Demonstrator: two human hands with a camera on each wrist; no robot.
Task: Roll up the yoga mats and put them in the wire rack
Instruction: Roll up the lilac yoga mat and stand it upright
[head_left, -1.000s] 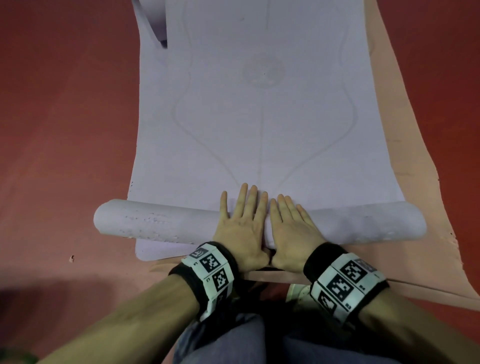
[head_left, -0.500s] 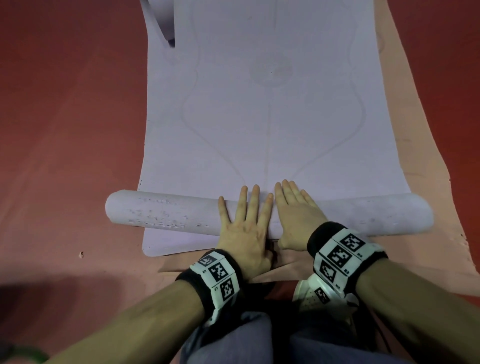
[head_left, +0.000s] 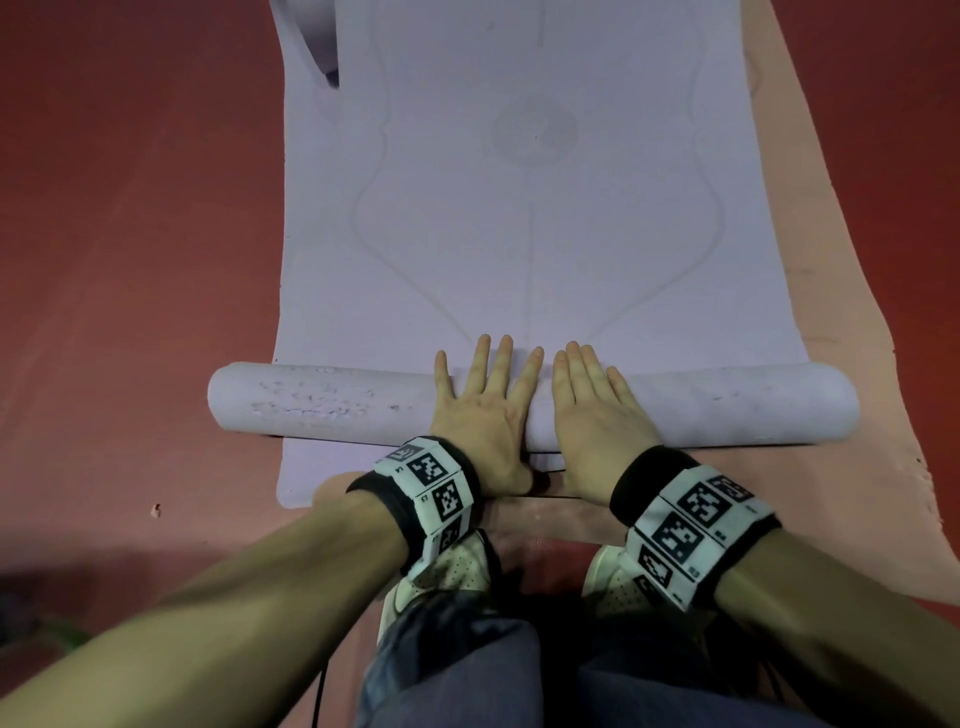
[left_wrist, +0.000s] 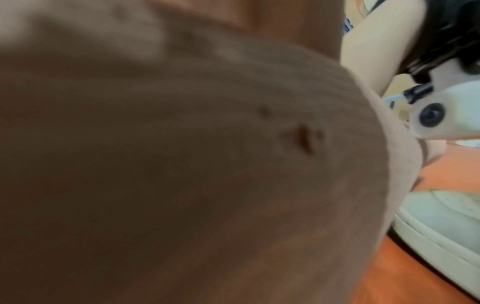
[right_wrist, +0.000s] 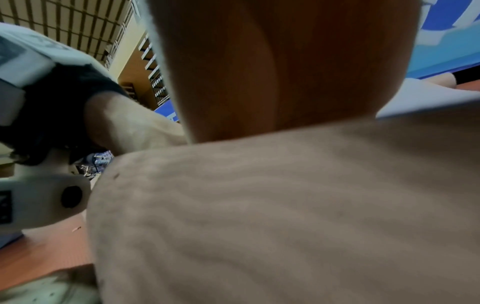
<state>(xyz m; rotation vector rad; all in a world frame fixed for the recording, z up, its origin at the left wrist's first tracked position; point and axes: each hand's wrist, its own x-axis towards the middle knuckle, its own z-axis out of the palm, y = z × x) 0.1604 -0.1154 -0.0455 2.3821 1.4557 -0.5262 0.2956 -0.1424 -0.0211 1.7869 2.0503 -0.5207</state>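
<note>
A pale lilac yoga mat (head_left: 535, 208) lies spread on the floor ahead, its near end wound into a roll (head_left: 322, 402) that runs across the head view. My left hand (head_left: 483, 410) and right hand (head_left: 592, 410) lie side by side, flat on the middle of the roll, fingers straight and pointing away from me. A pink mat (head_left: 852, 364) lies spread under the lilac one and shows along its right side and near end. In both wrist views the roll (left_wrist: 182, 164) (right_wrist: 285, 216) fills the frame, blurred. No wire rack is in view.
Red floor (head_left: 130, 260) stretches to the left and far right. My white shoes (head_left: 447, 571) and bent knees sit just behind the roll. A curled edge of lilac mat (head_left: 317, 36) shows at the top left.
The roll has turned forward, away from me, under both palms, taking up more of the lilac mat. Both hands stayed flat on it, the right one reaching ahead first.
</note>
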